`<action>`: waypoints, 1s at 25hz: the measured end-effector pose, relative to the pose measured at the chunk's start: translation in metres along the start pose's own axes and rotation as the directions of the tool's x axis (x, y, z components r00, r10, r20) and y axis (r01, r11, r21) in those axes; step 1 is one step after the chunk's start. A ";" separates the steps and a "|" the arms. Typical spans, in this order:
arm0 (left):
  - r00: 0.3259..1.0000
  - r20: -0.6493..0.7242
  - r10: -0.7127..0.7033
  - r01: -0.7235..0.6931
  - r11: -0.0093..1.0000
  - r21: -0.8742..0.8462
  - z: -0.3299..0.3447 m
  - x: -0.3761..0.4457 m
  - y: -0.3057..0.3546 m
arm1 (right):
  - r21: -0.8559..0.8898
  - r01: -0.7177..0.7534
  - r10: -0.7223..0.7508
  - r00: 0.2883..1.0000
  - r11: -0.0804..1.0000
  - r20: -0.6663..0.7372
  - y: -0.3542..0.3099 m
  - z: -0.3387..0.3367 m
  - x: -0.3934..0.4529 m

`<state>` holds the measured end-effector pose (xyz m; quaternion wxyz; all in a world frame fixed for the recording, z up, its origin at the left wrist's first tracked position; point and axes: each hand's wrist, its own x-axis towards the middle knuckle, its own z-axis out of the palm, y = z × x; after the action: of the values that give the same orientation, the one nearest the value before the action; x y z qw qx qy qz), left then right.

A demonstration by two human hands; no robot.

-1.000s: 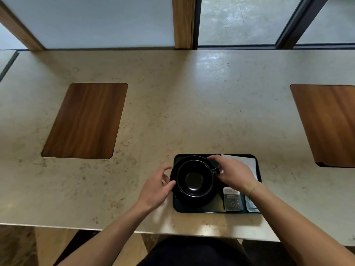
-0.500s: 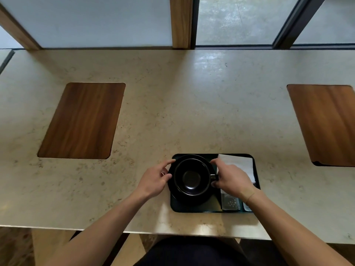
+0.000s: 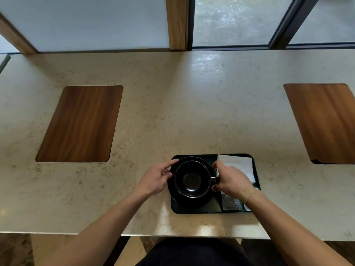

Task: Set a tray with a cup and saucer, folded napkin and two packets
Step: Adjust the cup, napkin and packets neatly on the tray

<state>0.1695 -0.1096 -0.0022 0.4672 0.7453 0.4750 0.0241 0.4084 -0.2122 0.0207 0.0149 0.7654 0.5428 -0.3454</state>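
Note:
A dark rectangular tray (image 3: 194,209) lies near the counter's front edge. On its left half a black cup (image 3: 192,179) stands upright on a black saucer (image 3: 192,201). A folded white napkin (image 3: 238,164) fills the tray's far right corner. Two packets (image 3: 230,204) lie below it, partly hidden by my right wrist. My right hand (image 3: 233,181) pinches the cup's handle on the right side. My left hand (image 3: 156,178) rests at the saucer's left rim, forefinger stretched along its far edge.
The pale stone counter (image 3: 172,112) has a dark wooden inlay at the left (image 3: 80,123) and another at the right (image 3: 324,121). A window with wooden and dark frames runs along the back. The counter's front edge is just below the tray.
My left hand has closed in from beside the tray onto the saucer's left rim. My right hand has slid down from the cup's far rim to its handle.

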 end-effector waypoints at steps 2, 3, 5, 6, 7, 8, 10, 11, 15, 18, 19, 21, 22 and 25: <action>1.000 0.002 -0.003 0.003 1.000 0.010 0.000 0.000 0.001 | -0.007 0.001 -0.001 1.000 1.000 0.009 0.000 0.000 0.001; 1.000 0.004 -0.003 0.003 1.000 0.014 0.000 0.000 0.001 | -0.007 0.000 0.001 1.000 1.000 0.014 0.000 0.000 0.001; 1.000 0.006 -0.003 0.003 1.000 0.017 0.000 -0.001 0.000 | -0.004 -0.005 0.005 1.000 1.000 0.020 -0.001 -0.001 0.002; 1.000 0.006 -0.002 0.002 1.000 0.023 0.001 -0.002 0.000 | -0.003 -0.004 0.004 1.000 1.000 0.022 -0.001 -0.001 0.002; 1.000 0.006 -0.001 0.001 1.000 0.029 0.001 -0.002 0.000 | -0.005 -0.003 0.003 1.000 1.000 0.023 -0.001 -0.002 0.002; 1.000 0.006 -0.001 0.001 0.999 0.034 0.001 -0.002 0.000 | -0.007 -0.002 0.003 1.000 1.000 0.026 -0.001 -0.002 0.002; 1.000 0.010 -0.003 0.003 0.999 0.041 0.001 -0.002 -0.001 | -0.007 -0.007 0.007 1.000 1.000 0.030 -0.002 -0.003 0.001; 1.000 0.013 -0.003 0.003 0.999 0.043 0.001 -0.001 -0.002 | -0.007 -0.008 0.008 1.000 1.000 0.030 -0.002 -0.003 0.001; 1.000 0.016 0.016 -0.017 0.998 0.065 0.001 0.001 -0.004 | 0.000 -0.007 0.007 1.000 1.000 0.030 -0.002 -0.005 -0.002; 0.999 0.015 0.033 -0.034 0.996 0.087 0.000 0.001 -0.007 | 0.003 -0.008 0.008 1.000 1.000 0.028 -0.001 -0.008 -0.006; 0.999 0.008 0.039 -0.040 0.995 0.096 0.000 0.001 -0.008 | 0.004 -0.005 0.005 1.000 1.000 0.020 -0.001 -0.009 -0.008; 0.997 -0.033 0.064 -0.060 0.991 0.118 -0.003 0.000 -0.008 | 0.009 0.005 -0.005 1.000 1.000 -0.006 0.003 -0.012 -0.013; 0.994 -0.069 0.081 -0.072 0.990 0.121 -0.005 0.000 -0.007 | 0.011 0.014 -0.014 1.000 1.000 -0.014 0.006 -0.014 -0.015; 0.977 -0.176 0.121 -0.104 0.989 0.104 -0.010 0.000 0.003 | 0.062 0.034 -0.031 0.998 0.998 -0.047 0.016 -0.022 -0.021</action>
<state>0.1663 -0.1032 0.0057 0.3843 0.7869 0.4731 0.0961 0.4293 -0.2277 0.0433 -0.0271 0.7644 0.5442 -0.3448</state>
